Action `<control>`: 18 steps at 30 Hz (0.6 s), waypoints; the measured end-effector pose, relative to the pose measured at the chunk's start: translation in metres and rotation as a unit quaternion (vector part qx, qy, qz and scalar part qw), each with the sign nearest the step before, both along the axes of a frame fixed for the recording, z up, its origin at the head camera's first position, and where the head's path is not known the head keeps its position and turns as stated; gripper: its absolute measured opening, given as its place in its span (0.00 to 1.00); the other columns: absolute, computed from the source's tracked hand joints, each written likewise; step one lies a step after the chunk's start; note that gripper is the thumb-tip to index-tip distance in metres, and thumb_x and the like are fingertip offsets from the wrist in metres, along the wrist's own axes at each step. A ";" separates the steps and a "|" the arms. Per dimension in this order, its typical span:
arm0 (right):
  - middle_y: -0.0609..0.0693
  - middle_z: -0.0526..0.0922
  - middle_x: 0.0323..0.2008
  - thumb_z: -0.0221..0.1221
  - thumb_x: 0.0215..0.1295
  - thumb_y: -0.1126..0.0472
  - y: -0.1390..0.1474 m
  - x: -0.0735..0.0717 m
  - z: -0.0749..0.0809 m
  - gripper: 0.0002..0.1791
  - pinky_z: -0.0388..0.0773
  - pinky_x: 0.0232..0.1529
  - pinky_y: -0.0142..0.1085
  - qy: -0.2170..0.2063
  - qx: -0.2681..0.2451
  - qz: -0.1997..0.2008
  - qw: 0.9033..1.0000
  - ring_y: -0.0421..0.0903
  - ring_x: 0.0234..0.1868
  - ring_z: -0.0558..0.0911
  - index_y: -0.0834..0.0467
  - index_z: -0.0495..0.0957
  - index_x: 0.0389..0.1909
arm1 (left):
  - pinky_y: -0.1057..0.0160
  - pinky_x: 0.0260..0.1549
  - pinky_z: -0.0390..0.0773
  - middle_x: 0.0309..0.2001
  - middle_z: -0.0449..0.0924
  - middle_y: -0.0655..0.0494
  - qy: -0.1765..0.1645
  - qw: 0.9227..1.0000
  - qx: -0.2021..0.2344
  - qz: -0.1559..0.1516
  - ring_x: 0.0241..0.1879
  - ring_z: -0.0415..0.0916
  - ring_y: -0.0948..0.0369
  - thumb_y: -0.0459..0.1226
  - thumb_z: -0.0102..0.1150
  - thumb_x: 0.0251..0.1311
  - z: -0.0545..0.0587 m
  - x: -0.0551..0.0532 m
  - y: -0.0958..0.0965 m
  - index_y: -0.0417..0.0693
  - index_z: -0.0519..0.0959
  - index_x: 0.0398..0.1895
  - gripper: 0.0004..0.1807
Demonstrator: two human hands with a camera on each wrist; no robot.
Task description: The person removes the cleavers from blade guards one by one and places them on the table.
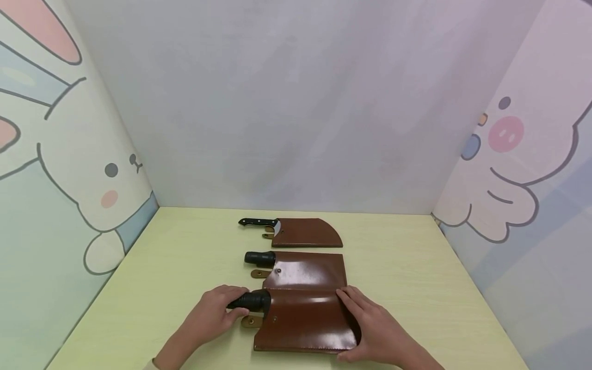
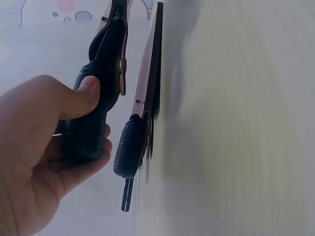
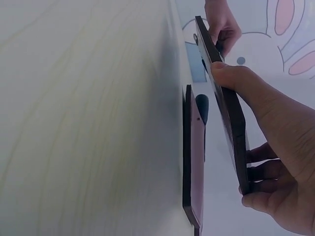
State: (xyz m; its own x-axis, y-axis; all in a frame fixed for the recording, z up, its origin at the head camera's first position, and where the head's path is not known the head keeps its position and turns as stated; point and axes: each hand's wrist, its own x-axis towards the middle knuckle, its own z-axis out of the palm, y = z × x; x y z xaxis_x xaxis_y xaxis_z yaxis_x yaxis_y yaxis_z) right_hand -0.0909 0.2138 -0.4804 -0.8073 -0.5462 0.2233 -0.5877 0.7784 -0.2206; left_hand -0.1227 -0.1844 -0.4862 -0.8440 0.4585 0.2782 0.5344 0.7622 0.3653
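Nearest the front is a large cleaver in a glossy brown leather sheath (image 1: 305,321), held up off the table. Its black ribbed handle (image 2: 84,130) is gripped by my left hand (image 1: 209,314), thumb on one side and fingers on the other. A snap strap (image 1: 251,322) hangs beside that handle. At the sheath's far right end, my right hand (image 1: 376,329) holds the edge, with thumb and fingers at opposite corners in the right wrist view. The blade is hidden inside the leather.
Behind lies a second sheathed cleaver (image 1: 310,270) with a black handle. Farther back is a smaller sheathed knife (image 1: 307,232) with a riveted black handle. All lie on a pale wooden table (image 1: 407,267), enclosed by a grey back wall (image 1: 296,113) and cartoon-printed side walls.
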 end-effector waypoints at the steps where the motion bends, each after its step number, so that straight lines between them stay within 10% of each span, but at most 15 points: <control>1: 0.59 0.70 0.72 0.73 0.39 0.22 0.000 0.000 0.000 0.67 0.83 0.52 0.52 -0.001 0.000 0.000 1.000 0.57 0.68 0.75 0.62 0.66 0.74 | 0.55 0.43 0.85 0.46 0.88 0.58 0.002 1.000 0.000 -0.001 0.46 0.85 0.59 0.47 0.74 0.57 0.000 0.000 0.000 0.49 0.86 0.48 0.18; 18: 0.59 0.71 0.70 0.73 0.37 0.22 0.006 -0.001 -0.005 0.67 0.83 0.52 0.53 0.008 -0.007 -0.002 1.000 0.57 0.66 0.77 0.60 0.67 0.74 | 0.54 0.45 0.85 0.48 0.88 0.58 -0.021 1.000 -0.006 0.017 0.47 0.85 0.58 0.47 0.74 0.58 0.005 -0.001 -0.006 0.51 0.87 0.49 0.18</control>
